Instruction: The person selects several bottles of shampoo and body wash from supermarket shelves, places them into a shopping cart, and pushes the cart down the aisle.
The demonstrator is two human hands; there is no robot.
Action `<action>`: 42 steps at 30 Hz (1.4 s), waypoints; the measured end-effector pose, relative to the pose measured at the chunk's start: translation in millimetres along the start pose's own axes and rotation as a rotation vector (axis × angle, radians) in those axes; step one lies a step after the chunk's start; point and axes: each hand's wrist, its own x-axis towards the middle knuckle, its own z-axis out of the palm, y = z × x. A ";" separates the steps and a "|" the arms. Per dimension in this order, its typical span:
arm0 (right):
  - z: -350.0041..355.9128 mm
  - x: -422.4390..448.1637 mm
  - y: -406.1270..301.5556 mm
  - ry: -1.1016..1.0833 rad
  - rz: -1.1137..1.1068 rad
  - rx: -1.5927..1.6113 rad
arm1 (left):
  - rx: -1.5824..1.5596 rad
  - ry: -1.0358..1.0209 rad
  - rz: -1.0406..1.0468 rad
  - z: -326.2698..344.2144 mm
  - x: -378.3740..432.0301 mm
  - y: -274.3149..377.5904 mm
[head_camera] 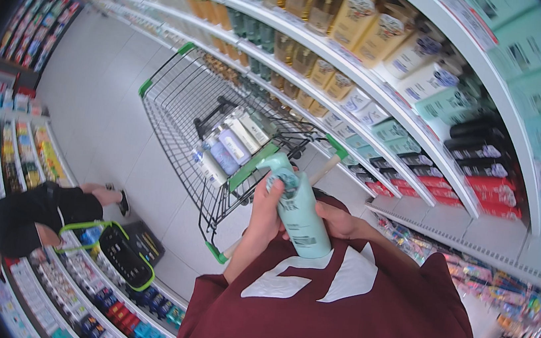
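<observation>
A mint-green pump bottle (302, 217) is held close in front of my maroon shirt, its pump head tilted up to the left. My left hand (267, 206) grips its upper side, thumb over the dark round label near the neck. On the other side my right hand (337, 220) supports the bottle, its fingers partly hidden behind it. The bottle bears printed writing. Just beyond my hands stands a wire shopping cart (170, 122) with green corners. Several white and lavender bottles (233, 145) lie in the end nearest me.
Shelves (358, 59) of pump bottles in amber, yellow, white, mint, black and red run along the right. At the left, a person (30, 216) in dark clothes carries a black basket (123, 257) with green handles beside another shelf row. Grey tile floor (105, 80) lies between.
</observation>
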 end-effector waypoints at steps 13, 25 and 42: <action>-6.7 -33.4 30.0 0.313 -0.277 0.077 | 0.392 -0.196 -0.052 50.0 17.0 -3.6; -34.0 -81.7 -12.9 0.252 -0.480 0.119 | 0.392 -0.326 -0.059 112.8 61.0 -34.6; -57.9 -144.2 -34.6 0.296 -0.997 0.301 | 0.764 -0.662 -0.232 245.6 97.9 -74.0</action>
